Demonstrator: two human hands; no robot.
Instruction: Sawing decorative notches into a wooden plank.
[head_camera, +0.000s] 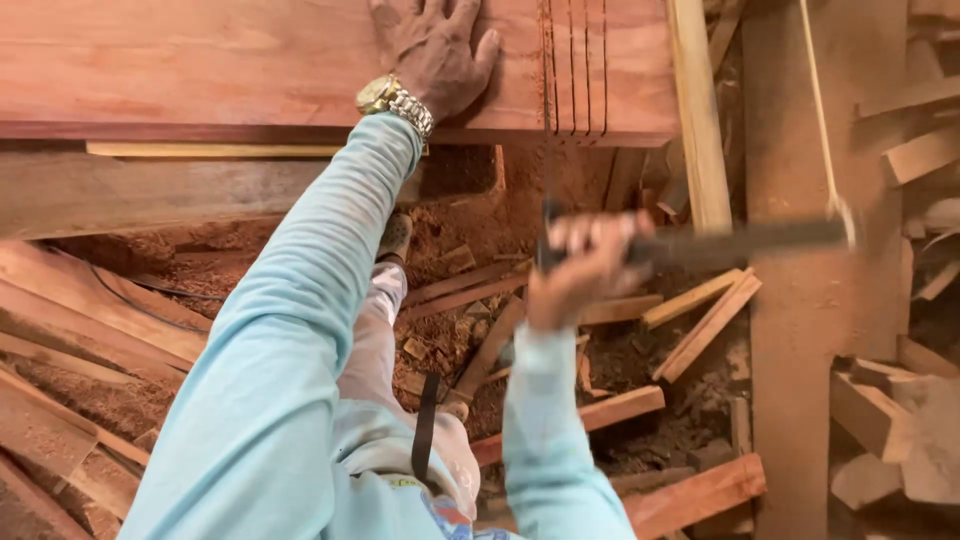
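My left hand (435, 50) lies flat, fingers spread, on a wide reddish wooden board (200, 70) at the top of the view; a metal watch (393, 102) sits on that wrist. Several parallel dark saw cuts (577, 70) run across the board just right of that hand. My right hand (580, 265) is closed around the handle of a dark, motion-blurred tool (740, 243) that points right, held in the air below the board's near edge. The kind of tool is unclear from the blur.
A pale wooden strip (697, 110) leans beside the board's right end. An upright reddish post (800, 330) stands at right. Offcuts (700, 320) and sawdust (450, 230) cover the floor below. Stacked planks (90, 320) lie at left, wood blocks (890, 420) at right.
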